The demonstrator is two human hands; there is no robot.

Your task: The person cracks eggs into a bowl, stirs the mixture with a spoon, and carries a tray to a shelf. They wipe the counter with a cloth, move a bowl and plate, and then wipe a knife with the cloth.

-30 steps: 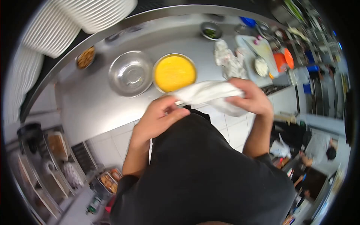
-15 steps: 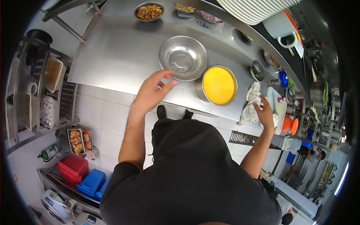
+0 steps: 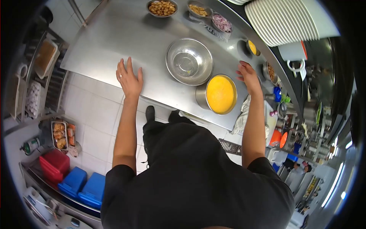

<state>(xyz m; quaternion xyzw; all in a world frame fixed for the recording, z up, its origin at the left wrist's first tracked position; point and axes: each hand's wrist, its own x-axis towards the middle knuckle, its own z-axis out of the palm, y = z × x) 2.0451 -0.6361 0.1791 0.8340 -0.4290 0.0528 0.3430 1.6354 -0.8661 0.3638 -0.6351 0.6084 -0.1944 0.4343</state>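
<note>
My left hand point(image 3: 130, 79) is open over the front part of the steel table point(image 3: 99, 42), fingers spread and a ring on one finger. To its right stands a wide metal bowl point(image 3: 206, 61) with a few small yellow bits at the bottom. Beside the bowl is a steel pot point(image 3: 201, 98), nearly full of a smooth yellow liquid point(image 3: 221, 94). Past the pot, my right hand point(image 3: 248, 76) reaches over the table's right part, empty, its fingers apart and slightly bent. It overlaps a small metal bowl, mostly hidden behind it.
Along the back are bowls of browned pieces point(image 3: 163, 8), pale yellow pieces point(image 3: 198, 10) and chopped purple onion point(image 3: 222, 23). A shelf above carries stacked white plates point(image 3: 280, 21). A white cloth point(image 3: 241, 116) lies at the right edge. Floor-level bins point(image 3: 55, 164) stand lower left.
My left hand has moved left, away from the wide bowl, and its fingers have spread. My right hand has moved from over the cloth forward and left, beyond the pot. The view has shifted.
</note>
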